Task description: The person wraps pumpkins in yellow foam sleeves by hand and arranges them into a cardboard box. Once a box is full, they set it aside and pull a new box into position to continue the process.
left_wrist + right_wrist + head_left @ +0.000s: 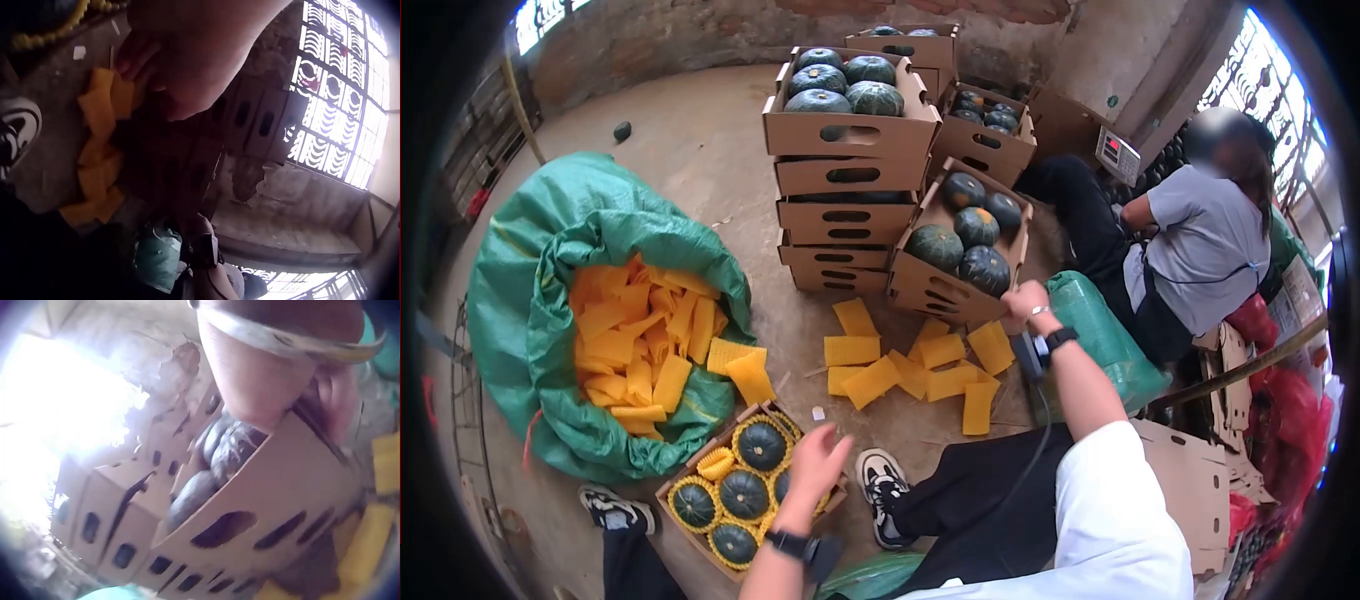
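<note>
My right hand (1028, 305) grips the near right corner of a tilted cardboard box (930, 293) holding several dark green squashes (936, 247). In the right wrist view, the fingers (340, 400) curl over the box's edge. My left hand (820, 465) hovers, holding nothing, over the right side of a low carton (700, 540) on the floor. That carton holds several squashes (744, 494) in yellow foam nets, plus a folded foam net (715, 463). The left hand and forearm hide part of its contents. In the left wrist view, the left fingers (134, 59) are loosely bent.
Yellow foam sleeves (870, 382) lie scattered on the floor. A green sack (510, 290) full of such sleeves stands at left. Stacked squash boxes (850, 185) rise behind. A person (1200, 220) sits at right near a digital scale (1117, 153) and a green wrapped bundle (1090, 335).
</note>
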### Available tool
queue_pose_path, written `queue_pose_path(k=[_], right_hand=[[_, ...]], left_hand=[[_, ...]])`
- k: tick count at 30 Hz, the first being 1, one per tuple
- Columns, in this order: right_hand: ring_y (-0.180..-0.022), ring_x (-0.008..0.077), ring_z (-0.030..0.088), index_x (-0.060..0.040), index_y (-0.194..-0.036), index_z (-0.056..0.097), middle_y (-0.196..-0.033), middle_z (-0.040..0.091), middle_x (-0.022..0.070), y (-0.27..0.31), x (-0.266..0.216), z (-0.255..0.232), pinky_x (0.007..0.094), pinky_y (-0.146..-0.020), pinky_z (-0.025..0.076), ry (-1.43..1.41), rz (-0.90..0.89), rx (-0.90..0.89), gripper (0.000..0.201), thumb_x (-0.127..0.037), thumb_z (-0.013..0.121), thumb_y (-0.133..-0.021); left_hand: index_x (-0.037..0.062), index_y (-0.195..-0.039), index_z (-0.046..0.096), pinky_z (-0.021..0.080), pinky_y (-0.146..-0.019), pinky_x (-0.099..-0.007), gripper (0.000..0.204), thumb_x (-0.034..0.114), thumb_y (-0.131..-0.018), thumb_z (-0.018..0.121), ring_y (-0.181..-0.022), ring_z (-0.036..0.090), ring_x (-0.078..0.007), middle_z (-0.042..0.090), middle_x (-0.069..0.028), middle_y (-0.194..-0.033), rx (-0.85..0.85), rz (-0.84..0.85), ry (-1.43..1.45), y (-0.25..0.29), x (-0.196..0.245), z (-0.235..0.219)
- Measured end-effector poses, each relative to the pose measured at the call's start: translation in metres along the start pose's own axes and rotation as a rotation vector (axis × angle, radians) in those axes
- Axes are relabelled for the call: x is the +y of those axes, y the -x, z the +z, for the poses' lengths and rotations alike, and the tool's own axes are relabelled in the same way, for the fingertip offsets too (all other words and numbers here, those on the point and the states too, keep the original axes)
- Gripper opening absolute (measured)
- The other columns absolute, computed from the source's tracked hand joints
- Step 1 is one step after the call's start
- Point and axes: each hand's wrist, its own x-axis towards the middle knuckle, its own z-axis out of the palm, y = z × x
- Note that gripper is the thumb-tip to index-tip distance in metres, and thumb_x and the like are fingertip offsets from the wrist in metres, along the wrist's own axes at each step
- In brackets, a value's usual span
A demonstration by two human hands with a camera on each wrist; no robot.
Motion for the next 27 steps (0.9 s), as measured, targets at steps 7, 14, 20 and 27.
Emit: queue_pose_path(k=[7,14,20,27], right_hand=[[-0.051,0.0187,0.064,0.0042,-0.063,0.066,-0.055,0.063,0.0116,0.188,-0.021,-0.019,0.0312,-0.053,0.052,-0.188,-0.076,-0.083,0.038,-0.032,0.061,-0.071],[-0.075,0.0199,0.053,-0.0105,-0.095,0.051,-0.084,0.054,0.0059,0.253,-0.025,0.044,0.0398,-0.064,0.045,-1.119,0.314,-0.274,0.041,-0.049,0.056,-0.084],[-0.095,0.0299,0.051,-0.0103,-0.108,0.048,-0.103,0.051,0.0143,0.216,-0.017,0.101,0.0517,-0.079,0.044,-1.449,0.655,-0.605,0.046,-0.04,0.064,-0.077],[-0.06,0.0178,0.051,-0.0106,-0.117,0.042,-0.077,0.051,0.0046,0.303,-0.088,0.137,0.0366,-0.053,0.046,-1.472,0.54,-0.487,0.054,-0.009,0.058,-0.065]], left_hand=[[-0.0078,-0.142,0.003,0.035,-0.101,-0.0355,0.112,0.047,-0.073,0.072,-0.126,0.039,-0.0309,0.027,-0.0268,-0.142,0.005,-0.186,0.88,-0.044,0.106,0.136],[-0.0025,-0.14,0.02,0.039,-0.096,-0.0338,0.066,0.009,-0.085,0.055,-0.111,0.048,-0.023,0.047,-0.0142,-0.126,0.316,-0.248,1.108,-0.025,0.017,0.089],[0.0008,-0.119,0.046,0.046,-0.083,-0.0336,0.042,-0.001,-0.077,0.048,-0.094,0.056,-0.0221,0.056,-0.011,-0.108,0.233,-0.164,1.126,0.03,-0.041,-0.011],[-0.0031,-0.135,0.038,0.034,-0.099,-0.0293,0.065,0.001,-0.071,0.046,-0.116,0.046,-0.018,0.045,-0.0092,-0.133,0.397,-0.181,1.001,0.118,-0.093,-0.083]])
